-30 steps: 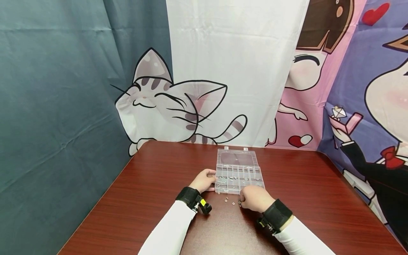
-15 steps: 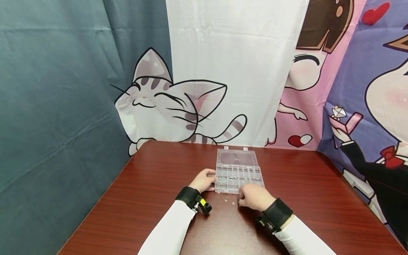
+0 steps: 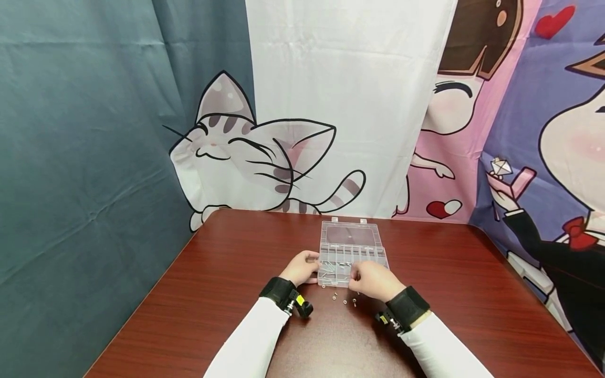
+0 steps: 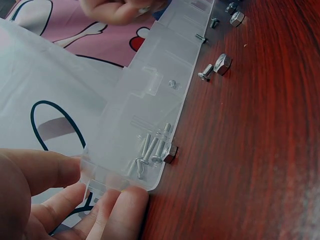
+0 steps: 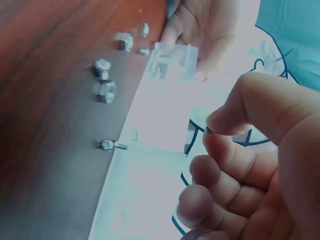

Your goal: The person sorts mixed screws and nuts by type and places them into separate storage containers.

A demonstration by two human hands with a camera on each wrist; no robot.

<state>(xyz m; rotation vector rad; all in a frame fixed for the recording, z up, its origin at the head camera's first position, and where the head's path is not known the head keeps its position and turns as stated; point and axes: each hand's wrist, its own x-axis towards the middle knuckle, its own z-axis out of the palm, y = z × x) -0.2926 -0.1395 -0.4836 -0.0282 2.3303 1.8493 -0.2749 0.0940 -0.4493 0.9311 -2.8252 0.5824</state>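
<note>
A clear plastic compartment box (image 3: 352, 235) lies on the table with its lid folded back. At its left end my left hand (image 3: 299, 269) grips the corner between thumb and fingers. Long screws (image 4: 159, 149) lie in the compartment nearest that hand. My right hand (image 3: 376, 281) is over the box's front edge, thumb and index finger pinching a small metal piece (image 5: 209, 130); only a bit of it shows, so I cannot tell its kind. Along the front edge lie loose hardware, including a hex nut (image 4: 223, 64) and a short screw (image 4: 205, 73).
The box stands on a reddish-brown wooden table (image 3: 227, 304), near its back edge. Behind hang printed cloths (image 3: 350, 94) with a cartoon cat and figures. Each wrist carries a black strap (image 3: 280, 292) with a small camera.
My right hand has risen from the tabletop in front of the box to its front edge, uncovering small hardware where the fingertips were. My left hand stays at the corner.
</note>
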